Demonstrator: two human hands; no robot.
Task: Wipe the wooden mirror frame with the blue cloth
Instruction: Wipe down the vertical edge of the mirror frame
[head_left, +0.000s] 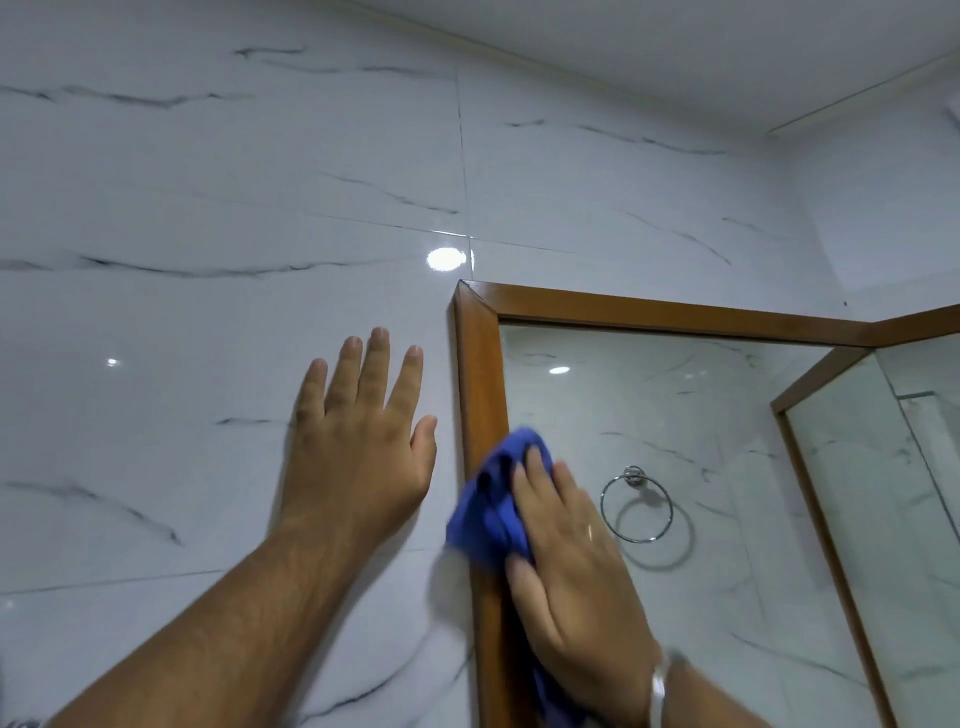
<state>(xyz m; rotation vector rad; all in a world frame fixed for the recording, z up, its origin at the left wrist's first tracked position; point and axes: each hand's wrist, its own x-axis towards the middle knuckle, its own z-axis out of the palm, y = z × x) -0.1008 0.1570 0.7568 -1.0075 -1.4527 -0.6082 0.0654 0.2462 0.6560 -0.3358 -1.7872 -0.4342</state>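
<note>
The right hand (566, 561) pressed the bunched blue cloth (493, 499) against the wooden mirror frame (480, 374), on its left upright; the left hand (358, 447) lay flat and empty on the tiled wall (208, 208). The loosely gathered cloth risked slipping onto the glass (675, 415), smearing it and missing wood.

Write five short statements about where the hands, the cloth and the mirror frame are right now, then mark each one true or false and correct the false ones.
1. The right hand presses the blue cloth against the wooden mirror frame. True.
2. The cloth is on the frame's top rail. False: it is on the left upright rail.
3. The left hand lies flat and open on the tiled wall. True.
4. The left hand holds a spray bottle. False: it holds nothing.
5. A towel ring shows in the mirror. True.
</note>
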